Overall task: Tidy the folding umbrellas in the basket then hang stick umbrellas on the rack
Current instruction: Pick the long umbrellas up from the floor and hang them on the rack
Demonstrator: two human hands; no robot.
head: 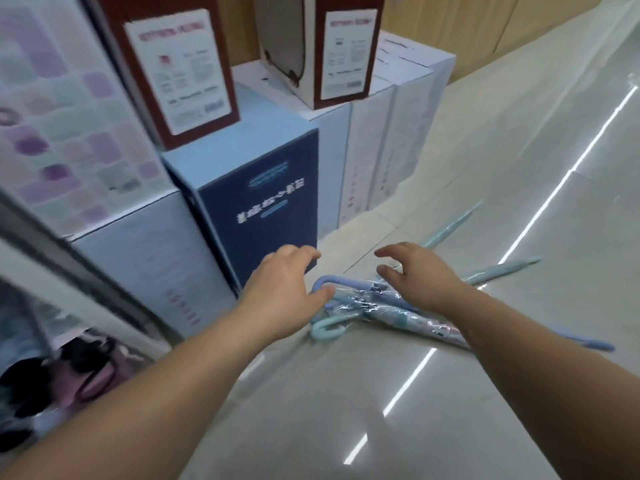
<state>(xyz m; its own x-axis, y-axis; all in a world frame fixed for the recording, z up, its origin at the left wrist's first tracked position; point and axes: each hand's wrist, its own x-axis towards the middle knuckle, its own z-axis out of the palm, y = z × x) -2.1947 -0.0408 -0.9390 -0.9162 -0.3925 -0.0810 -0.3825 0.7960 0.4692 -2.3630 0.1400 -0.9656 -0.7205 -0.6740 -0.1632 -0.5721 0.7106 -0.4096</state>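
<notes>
- You are on the second half of the job, by my reading: the stick umbrellas (pixel 391 306) lie in a loose heap on the floor (pixel 519 168), at about 6 o'clock from the dark blue box (pixel 263 216).
- Your left hand (pixel 280 292) hovers over the curved handles at the heap's 9 o'clock end; its grip is open, fingers spread, and it holds nothing. The thumb looks close to the purple-blue handle (pixel 323 283), but whether it touches is unclear.
- Your right hand (pixel 415 278) hangs over the middle of the heap, grip likewise open and curled, nothing in it.
- Several umbrellas are in clear plastic wrap, and their shafts cross; pale blue tips fan out toward 2 and 3 o'clock.
- The next move, I judge, calls for closing on one handle and one shaft of the same umbrella, then lifting it free of the others.
- The wrap looks slippery, so grip the hook rather than the sleeve.
- No rack is clearly in view; dark and pink shapes at 8 o'clock may be the basket's folding umbrellas, too blurred to say.
</notes>
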